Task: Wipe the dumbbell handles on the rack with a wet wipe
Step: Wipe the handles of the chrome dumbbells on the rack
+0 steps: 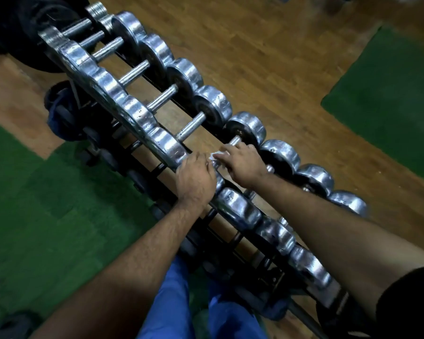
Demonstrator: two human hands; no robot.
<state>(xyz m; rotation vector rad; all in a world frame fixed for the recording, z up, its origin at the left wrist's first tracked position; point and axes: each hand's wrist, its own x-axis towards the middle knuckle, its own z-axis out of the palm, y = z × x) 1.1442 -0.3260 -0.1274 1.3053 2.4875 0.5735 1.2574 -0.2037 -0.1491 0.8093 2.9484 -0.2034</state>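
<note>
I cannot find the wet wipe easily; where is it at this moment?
In the head view, the wet wipe sits near the centre, under the right hand on a dumbbell handle, beside the left hand.

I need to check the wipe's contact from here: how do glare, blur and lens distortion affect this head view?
Head view: dim overall; bright glare on the chrome dumbbell heads; the wet wipe is a small pale patch between the left hand and right hand, slightly blurred; wide-angle bending curves the rack; the corners fall dark and soft.
</note>
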